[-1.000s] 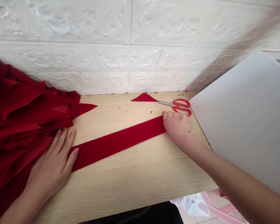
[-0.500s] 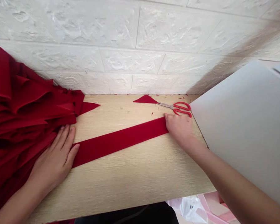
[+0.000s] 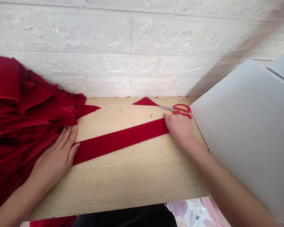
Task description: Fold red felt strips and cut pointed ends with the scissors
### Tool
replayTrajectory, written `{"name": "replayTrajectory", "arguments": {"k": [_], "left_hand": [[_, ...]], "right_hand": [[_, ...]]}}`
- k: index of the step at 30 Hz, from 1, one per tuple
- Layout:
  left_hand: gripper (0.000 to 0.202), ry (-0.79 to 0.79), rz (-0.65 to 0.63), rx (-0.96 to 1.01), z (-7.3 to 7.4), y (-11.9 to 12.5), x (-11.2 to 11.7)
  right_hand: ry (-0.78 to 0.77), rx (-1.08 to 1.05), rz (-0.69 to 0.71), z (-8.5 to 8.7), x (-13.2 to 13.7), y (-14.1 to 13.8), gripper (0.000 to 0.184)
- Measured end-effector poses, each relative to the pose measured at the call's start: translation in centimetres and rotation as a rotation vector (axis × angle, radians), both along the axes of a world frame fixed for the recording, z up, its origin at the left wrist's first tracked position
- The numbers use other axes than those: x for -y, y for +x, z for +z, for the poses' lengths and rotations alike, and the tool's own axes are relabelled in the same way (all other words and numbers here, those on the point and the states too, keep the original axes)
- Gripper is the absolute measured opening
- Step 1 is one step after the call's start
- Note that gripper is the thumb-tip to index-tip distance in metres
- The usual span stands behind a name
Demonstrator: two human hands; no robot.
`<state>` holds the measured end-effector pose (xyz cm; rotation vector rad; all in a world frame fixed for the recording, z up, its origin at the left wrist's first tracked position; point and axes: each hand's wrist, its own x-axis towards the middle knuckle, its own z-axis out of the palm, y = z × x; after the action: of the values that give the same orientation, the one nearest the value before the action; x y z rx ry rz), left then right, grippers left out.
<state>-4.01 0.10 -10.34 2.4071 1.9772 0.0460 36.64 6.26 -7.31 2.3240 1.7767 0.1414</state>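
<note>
A long dark red fabric strip [image 3: 120, 139] lies stretched diagonally across the light wooden table [image 3: 132, 176]. My left hand [image 3: 55, 157] lies flat with fingers stretched out on the strip's left end, beside a big heap of red fabric [image 3: 21, 119]. My right hand [image 3: 180, 127] is closed on the strip's right end, pinning it to the table. Red-handled scissors [image 3: 177, 109] lie just behind that hand, blades pointing at a small red fabric triangle [image 3: 144, 101].
A white textured brick wall [image 3: 132, 50] runs along the table's back. A large grey-white board [image 3: 246, 126] leans at the right edge. Tiny red scraps dot the table near the scissors. Plastic bags and pink items show below the front edge.
Both hands stay on the strip's ends; only the camera view has shifted slightly, and the strip looks pulled a little flatter.
</note>
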Motion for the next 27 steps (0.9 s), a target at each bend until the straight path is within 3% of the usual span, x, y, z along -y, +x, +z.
{"name": "replayTrajectory", "arguments": {"k": [7,10,13,16,19,22,24,27], "left_hand": [[0.067,0.159,-0.089,-0.069,1.1,1.2,0.8],[0.056,0.208,-0.193,-0.089,2.6,2.4,0.5],[0.047,0.276,-0.354,-0.125,4.9,6.5,-0.9],[0.040,0.246,-0.470,-0.047,6.0,13.5,-3.1],[0.030,0.104,-0.542,0.138,4.9,20.9,-5.4],[0.027,-0.021,-0.515,0.373,2.9,26.0,-7.3],[0.029,-0.048,-0.490,0.467,1.9,27.5,-8.2],[0.028,-0.061,-0.473,0.557,1.2,27.8,-9.0]], "right_hand": [[0.032,-0.020,-0.029,-0.2,0.6,-0.1,0.056],[0.052,-0.041,-0.031,-0.4,0.6,0.2,0.056],[0.054,-0.076,-0.033,-0.6,0.6,0.5,0.056],[0.049,-0.110,-0.044,-0.6,0.6,0.6,0.053],[0.057,-0.140,-0.040,-0.4,0.7,0.6,0.051],[0.083,-0.156,-0.024,-0.5,1.0,0.9,0.054],[0.110,-0.162,-0.012,-0.6,1.1,1.3,0.057],[0.195,-0.187,0.027,-0.7,1.2,1.8,0.058]]}}
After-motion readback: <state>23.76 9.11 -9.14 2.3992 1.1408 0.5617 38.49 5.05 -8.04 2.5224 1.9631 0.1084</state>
